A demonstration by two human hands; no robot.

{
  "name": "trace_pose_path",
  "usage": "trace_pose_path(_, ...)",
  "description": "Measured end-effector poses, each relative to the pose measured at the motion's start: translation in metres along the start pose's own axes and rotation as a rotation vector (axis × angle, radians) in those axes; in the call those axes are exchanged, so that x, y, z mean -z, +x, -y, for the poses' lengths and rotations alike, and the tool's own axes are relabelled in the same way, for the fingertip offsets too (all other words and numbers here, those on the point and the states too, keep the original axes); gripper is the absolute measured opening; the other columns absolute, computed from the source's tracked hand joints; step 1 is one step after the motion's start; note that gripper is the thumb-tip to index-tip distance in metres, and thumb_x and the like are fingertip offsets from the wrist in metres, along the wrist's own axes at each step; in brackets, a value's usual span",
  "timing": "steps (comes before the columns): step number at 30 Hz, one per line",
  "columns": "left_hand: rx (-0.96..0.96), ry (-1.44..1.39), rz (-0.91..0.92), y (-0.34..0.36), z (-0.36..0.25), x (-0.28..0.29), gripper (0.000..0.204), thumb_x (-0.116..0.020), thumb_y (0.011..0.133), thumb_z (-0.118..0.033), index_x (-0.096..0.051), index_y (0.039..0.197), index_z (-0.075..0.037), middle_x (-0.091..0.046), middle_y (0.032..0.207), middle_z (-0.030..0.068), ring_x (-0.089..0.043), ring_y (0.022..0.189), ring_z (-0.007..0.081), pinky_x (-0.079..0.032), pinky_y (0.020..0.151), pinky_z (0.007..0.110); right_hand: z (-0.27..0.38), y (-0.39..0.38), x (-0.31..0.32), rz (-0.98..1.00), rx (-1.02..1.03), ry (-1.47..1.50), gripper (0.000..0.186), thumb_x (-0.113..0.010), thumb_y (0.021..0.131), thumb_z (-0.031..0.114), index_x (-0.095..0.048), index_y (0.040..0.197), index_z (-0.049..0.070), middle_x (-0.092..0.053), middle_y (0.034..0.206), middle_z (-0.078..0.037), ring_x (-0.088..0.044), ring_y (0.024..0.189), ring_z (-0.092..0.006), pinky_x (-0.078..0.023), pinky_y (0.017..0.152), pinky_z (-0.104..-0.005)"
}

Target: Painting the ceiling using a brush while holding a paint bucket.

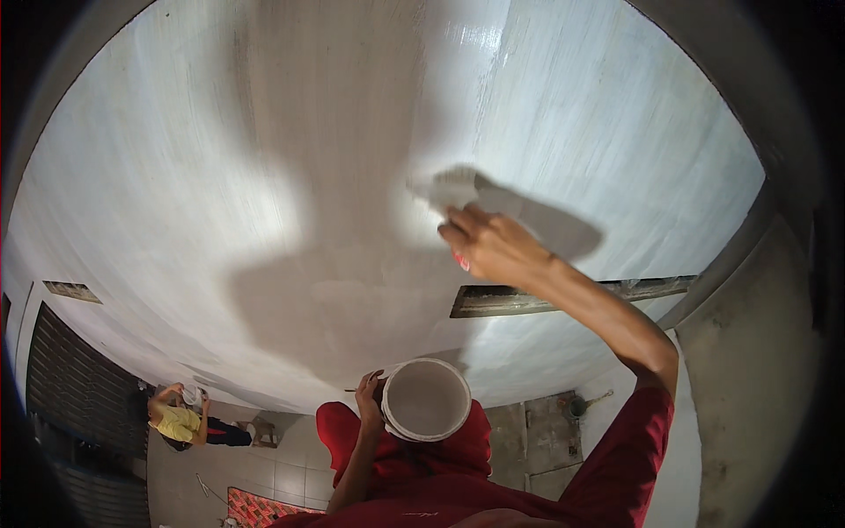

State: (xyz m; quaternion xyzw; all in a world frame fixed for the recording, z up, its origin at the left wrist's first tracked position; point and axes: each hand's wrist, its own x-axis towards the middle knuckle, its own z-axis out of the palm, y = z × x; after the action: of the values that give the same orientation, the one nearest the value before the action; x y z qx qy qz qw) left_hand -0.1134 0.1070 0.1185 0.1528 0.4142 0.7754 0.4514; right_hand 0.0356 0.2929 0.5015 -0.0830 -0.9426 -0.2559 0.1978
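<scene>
My right hand (497, 246) is raised to the wall with its fingers closed round a paintbrush (437, 195). The brush head is pale, smeared by motion, and close against the wall (352, 211); a bit of red shows below the fingers. Streaky pale paint covers the wall, glossy in places, with my shadow across its middle. Low in front of me, my left hand (370, 400) grips the side of a white bucket (428, 435). The bucket's mouth faces up and its inside looks pale; how much paint it holds I cannot tell.
A narrow recessed slot (502, 300) runs across the wall under my right forearm. Far below on the left, a person in a yellow shirt (179, 424) is near a small stool (266, 431). A dark slatted gate (84, 374) stands left, and a red patterned mat (264, 504) lies on the tiles.
</scene>
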Motion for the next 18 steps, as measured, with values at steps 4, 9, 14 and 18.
trace_pose_path(4, 0.004, 0.003, -0.002, -0.004, -0.003, -0.009, 0.033, -0.044, 0.092, -0.018, -0.051, 0.114, 0.006, -0.066, 0.094, 0.0207, -0.065, 0.085, 0.0263, -0.050, 0.079, 0.035, -0.003, -0.005, 0.011, 0.080, 0.033, 0.207, 0.031, -0.064, 0.068, 0.003, -0.061, 0.099, -0.001, -0.062, 0.109, -0.016, -0.063, 0.092, -0.0272, -0.055, 0.074, -0.0333)
trace_pose_path(9, -0.005, -0.001, -0.019, -0.006, -0.010, -0.005, 0.034, -0.044, 0.092, -0.018, -0.051, 0.115, 0.006, -0.066, 0.095, 0.0209, -0.065, 0.087, 0.0267, -0.050, 0.080, 0.035, -0.045, 0.047, 0.118, -0.487, 0.083, -0.038, 0.028, -0.060, 0.070, -0.003, -0.066, 0.097, 0.000, -0.064, 0.106, -0.013, -0.064, 0.092, -0.0296, -0.053, 0.078, -0.0363)
trace_pose_path(14, -0.030, 0.015, -0.004, 0.003, 0.003, 0.000, 0.033, -0.045, 0.092, -0.018, -0.052, 0.114, 0.006, -0.066, 0.095, 0.0201, -0.065, 0.086, 0.0255, -0.049, 0.080, 0.034, -0.090, 0.086, 0.163, -0.655, -0.002, -0.266, 0.029, -0.058, 0.070, -0.004, -0.065, 0.098, -0.002, -0.064, 0.103, -0.018, -0.064, 0.090, -0.0314, -0.054, 0.077, -0.0369)
trace_pose_path(18, -0.014, -0.023, -0.001, 0.002, 0.002, 0.000, 0.033, -0.045, 0.092, -0.019, -0.053, 0.113, 0.005, -0.066, 0.094, 0.0193, -0.065, 0.084, 0.0244, -0.050, 0.079, 0.034, -0.101, 0.096, 0.167, -0.678, 0.031, -0.338, 0.027, -0.058, 0.071, -0.003, -0.062, 0.098, -0.005, -0.065, 0.098, -0.019, -0.063, 0.088, -0.0317, -0.054, 0.076, -0.0380)
